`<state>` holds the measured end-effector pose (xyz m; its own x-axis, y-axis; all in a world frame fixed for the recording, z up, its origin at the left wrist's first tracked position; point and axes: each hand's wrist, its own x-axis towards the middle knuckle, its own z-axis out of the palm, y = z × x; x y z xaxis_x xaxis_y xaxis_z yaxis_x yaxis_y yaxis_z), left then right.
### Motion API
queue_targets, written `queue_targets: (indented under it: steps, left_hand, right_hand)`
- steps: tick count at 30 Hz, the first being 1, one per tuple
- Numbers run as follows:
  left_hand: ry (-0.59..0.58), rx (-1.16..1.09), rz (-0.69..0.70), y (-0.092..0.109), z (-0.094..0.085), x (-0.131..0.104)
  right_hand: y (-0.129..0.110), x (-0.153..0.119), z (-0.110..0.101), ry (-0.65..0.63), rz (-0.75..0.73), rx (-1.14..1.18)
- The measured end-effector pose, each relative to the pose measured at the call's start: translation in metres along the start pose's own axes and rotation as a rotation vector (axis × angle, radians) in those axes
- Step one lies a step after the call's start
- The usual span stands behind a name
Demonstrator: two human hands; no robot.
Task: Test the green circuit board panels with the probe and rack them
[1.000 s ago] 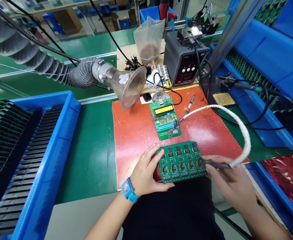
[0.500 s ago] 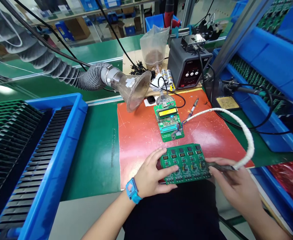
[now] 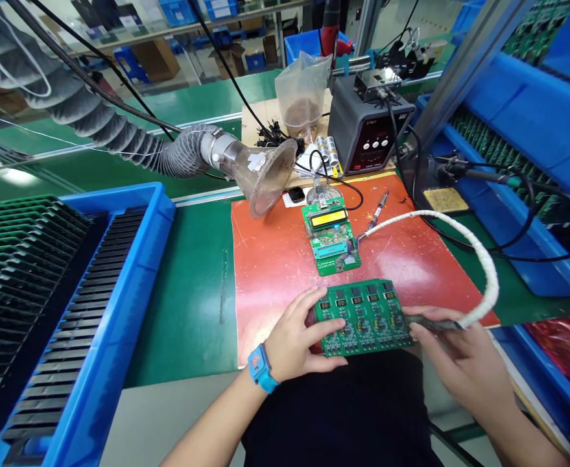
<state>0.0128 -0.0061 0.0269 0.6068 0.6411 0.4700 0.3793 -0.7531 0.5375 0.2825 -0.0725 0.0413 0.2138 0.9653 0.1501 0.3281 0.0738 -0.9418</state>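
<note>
Head view: panel gripped, probe at its edge; what is done or left can't be told.
At bottom centre, your left hand (image 3: 289, 340) holds the green circuit panel (image 3: 368, 321), index finger across its face, thumb along the lower edge; your right hand (image 3: 474, 366), lower right, palm inward, grasps the dark probe (image 3: 433, 323), pointing left, tip contact unclear. The screened board (image 3: 331, 243), mid-frame, is lit.
</note>
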Motion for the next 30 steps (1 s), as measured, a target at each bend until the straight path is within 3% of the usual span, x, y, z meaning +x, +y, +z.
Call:
queue_targets:
  steps: [5,30]
  left_hand:
    - [0.055,-0.089,-0.034,-0.0002,-0.0007,0.0003]
    - [0.060,-0.068,-0.047,0.0007,-0.0001,0.0020]
  right_hand:
    - [0.0003,-0.0003,-0.0001,0.003,-0.020,-0.022]
    - [-0.0065,0.0041,0.0028,-0.009,-0.057,0.005]
